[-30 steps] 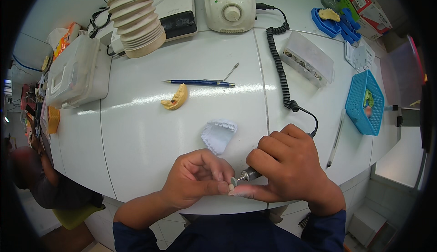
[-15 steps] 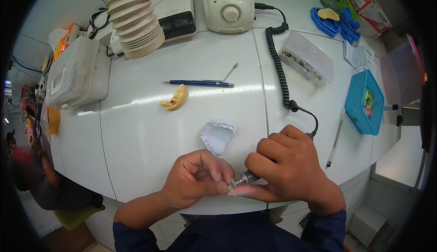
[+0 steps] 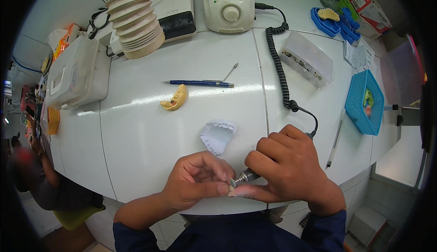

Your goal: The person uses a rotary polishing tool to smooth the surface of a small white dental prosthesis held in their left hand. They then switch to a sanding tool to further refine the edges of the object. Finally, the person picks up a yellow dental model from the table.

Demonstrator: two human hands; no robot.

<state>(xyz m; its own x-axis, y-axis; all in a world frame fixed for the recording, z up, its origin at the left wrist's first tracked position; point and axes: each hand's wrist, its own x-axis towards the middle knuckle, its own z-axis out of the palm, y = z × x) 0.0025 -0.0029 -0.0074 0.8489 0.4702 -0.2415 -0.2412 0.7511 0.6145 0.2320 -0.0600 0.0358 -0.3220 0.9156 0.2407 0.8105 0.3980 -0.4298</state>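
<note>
Left grip [image 3: 195,179] pinches small pale piece [image 3: 231,189], at 8 o'clock of dark cylindrical metal handpiece [image 3: 249,175] held in right grip [image 3: 291,165]. Pinch slips: grey round disc [image 3: 232,183] could fling it.

White bench [image 3: 145,154] — glossy, light streak [image 3: 143,100] across; pale wall [image 3: 77,6] — tiled floor [image 3: 102,224].

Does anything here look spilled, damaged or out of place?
No spill shows. A small metal bit lies loose beside the blue mechanical pencil, outside the translucent case of small parts, and pale residue marks the thumb of the right hand; both look slightly untidy.
</note>
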